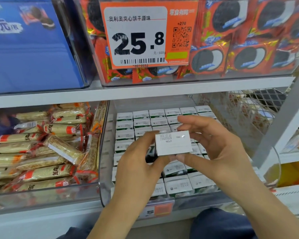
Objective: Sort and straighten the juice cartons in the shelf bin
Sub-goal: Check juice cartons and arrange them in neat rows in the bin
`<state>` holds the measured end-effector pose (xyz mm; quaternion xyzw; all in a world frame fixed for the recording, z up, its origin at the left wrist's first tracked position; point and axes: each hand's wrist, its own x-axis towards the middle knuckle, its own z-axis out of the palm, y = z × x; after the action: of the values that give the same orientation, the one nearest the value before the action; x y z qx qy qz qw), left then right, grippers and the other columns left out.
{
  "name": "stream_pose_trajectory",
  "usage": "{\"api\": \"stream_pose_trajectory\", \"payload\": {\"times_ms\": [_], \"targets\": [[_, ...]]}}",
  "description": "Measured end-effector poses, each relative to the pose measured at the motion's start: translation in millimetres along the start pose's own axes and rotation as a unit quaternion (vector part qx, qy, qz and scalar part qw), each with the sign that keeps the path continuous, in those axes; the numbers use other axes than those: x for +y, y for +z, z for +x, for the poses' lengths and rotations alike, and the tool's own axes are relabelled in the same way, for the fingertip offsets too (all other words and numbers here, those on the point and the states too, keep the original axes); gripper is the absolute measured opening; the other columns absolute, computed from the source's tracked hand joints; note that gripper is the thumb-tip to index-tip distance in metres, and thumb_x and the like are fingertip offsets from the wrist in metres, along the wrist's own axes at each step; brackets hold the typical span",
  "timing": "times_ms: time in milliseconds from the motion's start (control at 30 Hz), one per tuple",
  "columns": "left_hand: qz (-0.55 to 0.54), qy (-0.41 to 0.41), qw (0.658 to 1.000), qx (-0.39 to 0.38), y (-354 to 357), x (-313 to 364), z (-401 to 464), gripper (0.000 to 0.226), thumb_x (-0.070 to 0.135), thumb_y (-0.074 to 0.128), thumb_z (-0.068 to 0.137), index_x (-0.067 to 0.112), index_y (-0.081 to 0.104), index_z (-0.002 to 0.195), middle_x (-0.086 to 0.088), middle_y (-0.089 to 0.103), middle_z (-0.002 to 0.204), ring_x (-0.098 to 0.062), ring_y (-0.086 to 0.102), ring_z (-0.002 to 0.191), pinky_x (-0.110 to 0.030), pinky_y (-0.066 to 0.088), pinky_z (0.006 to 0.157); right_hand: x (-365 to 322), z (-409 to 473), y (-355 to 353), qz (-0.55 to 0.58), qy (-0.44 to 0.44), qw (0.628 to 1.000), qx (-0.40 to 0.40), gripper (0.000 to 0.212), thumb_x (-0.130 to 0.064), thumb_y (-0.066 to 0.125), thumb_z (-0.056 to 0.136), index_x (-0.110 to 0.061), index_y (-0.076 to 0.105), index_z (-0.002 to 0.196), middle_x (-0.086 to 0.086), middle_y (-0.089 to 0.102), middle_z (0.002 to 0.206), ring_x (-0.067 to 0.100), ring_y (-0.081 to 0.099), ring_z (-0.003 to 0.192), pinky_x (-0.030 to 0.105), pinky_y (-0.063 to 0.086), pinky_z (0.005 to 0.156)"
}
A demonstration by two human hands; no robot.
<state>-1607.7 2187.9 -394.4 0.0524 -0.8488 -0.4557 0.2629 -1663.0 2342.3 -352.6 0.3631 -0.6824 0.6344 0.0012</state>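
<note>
Above the clear shelf bin (103, 169), a white juice carton (173, 143) was grasped between the left hand (138, 163) and right hand (214, 144), date-stamped top upward. Rows of green-and-white cartons (141, 123) were packed below, beside wrapped snack bars (41, 149).

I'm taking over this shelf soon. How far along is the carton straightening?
Done: the back rows of white-and-green juice cartons stand in neat lines in the clear plastic shelf bin. In hand: both hands, left and right, hold one small white carton above the bin. Left: the front cartons lie tilted and uneven.
</note>
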Motion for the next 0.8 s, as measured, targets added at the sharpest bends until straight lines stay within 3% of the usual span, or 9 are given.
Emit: {"api": "stream_pose_trajectory", "payload": {"times_ms": [100, 167, 300, 433, 567, 667, 800], "targets": [[-0.023, 0.018, 1.000, -0.006, 1, 5, 0, 0.038, 0.047, 0.074, 0.073, 0.054, 0.053, 0.104, 0.027, 0.066, 0.105, 0.004, 0.060, 0.102, -0.016, 0.048, 0.084, -2, 1, -4, 0.000, 0.005, 1.000, 0.002, 0.048, -0.008, 0.077, 0.070, -0.033, 0.065, 0.110, -0.011, 0.069, 0.108, 0.011, 0.064, 0.105, 0.021, 0.050, 0.089], [-0.049, 0.016, 0.999, -0.007, 1, 8, -1, 0.044, 0.055, 0.073, 0.073, 0.056, 0.050, 0.110, 0.030, 0.066, 0.104, 0.008, 0.059, 0.101, -0.007, 0.043, 0.084, -4, 5, -9, 0.036, 0.041, 0.998, 0.034, 0.035, -0.015, 0.077, 0.072, -0.027, 0.069, 0.104, -0.008, 0.072, 0.102, 0.010, 0.068, 0.096, 0.019, 0.053, 0.079], [-0.105, 0.044, 0.991, -0.077, -4, 11, -4, 0.064, 0.056, 0.067, 0.073, 0.058, 0.037, 0.129, 0.032, 0.062, 0.113, 0.006, 0.060, 0.103, -0.005, 0.043, 0.083, 5, 12, -19, 0.155, 0.203, 0.960, 0.115, 0.029, -0.027, 0.068, 0.070, -0.012, 0.071, 0.095, 0.004, 0.071, 0.083, 0.014, 0.069, 0.072, 0.021, 0.054, 0.061], [-0.006, 0.119, 0.988, -0.094, -7, 14, -5, 0.066, 0.051, 0.063, 0.076, 0.065, 0.031, 0.132, 0.041, 0.050, 0.120, 0.014, 0.054, 0.103, -0.002, 0.041, 0.084, 7, 13, -21, 0.219, 0.300, 0.920, 0.125, 0.033, -0.031, 0.070, 0.067, -0.006, 0.074, 0.088, 0.011, 0.074, 0.083, 0.018, 0.069, 0.066, 0.021, 0.053, 0.054], [0.027, 0.139, 0.989, -0.047, -6, 10, -5, 0.054, 0.047, 0.060, 0.077, 0.049, 0.045, 0.129, 0.029, 0.061, 0.112, 0.010, 0.054, 0.100, -0.005, 0.043, 0.084, 11, 11, -12, 0.174, 0.354, 0.914, 0.091, 0.044, -0.041, 0.068, 0.065, -0.004, 0.073, 0.089, 0.014, 0.074, 0.083, 0.022, 0.072, 0.070, 0.024, 0.055, 0.052], [-0.031, 0.103, 0.994, -0.006, -8, 10, -5, 0.036, 0.053, 0.063, 0.076, 0.044, 0.059, 0.111, 0.015, 0.066, 0.098, -0.005, 0.060, 0.085, -0.017, 0.050, 0.071, 15, 10, -5, 0.176, 0.387, 0.902, 0.077, 0.052, -0.047, 0.065, 0.067, -0.004, 0.071, 0.096, 0.015, 0.074, 0.090, 0.023, 0.072, 0.074, 0.028, 0.060, 0.062], [-0.041, 0.069, 0.996, 0.029, -13, 12, -1, 0.032, 0.056, 0.060, 0.076, 0.038, 0.060, 0.103, 0.005, 0.064, 0.082, -0.013, 0.057, 0.074, -0.025, 0.048, 0.066, 17, 12, 1, 0.174, 0.407, 0.893, 0.084, 0.037, -0.035, 0.064, 0.082, -0.001, 0.069, 0.096, 0.017, 0.066, 0.086, 0.018, 0.068, 0.057, 0.026, 0.057, 0.056]]}}
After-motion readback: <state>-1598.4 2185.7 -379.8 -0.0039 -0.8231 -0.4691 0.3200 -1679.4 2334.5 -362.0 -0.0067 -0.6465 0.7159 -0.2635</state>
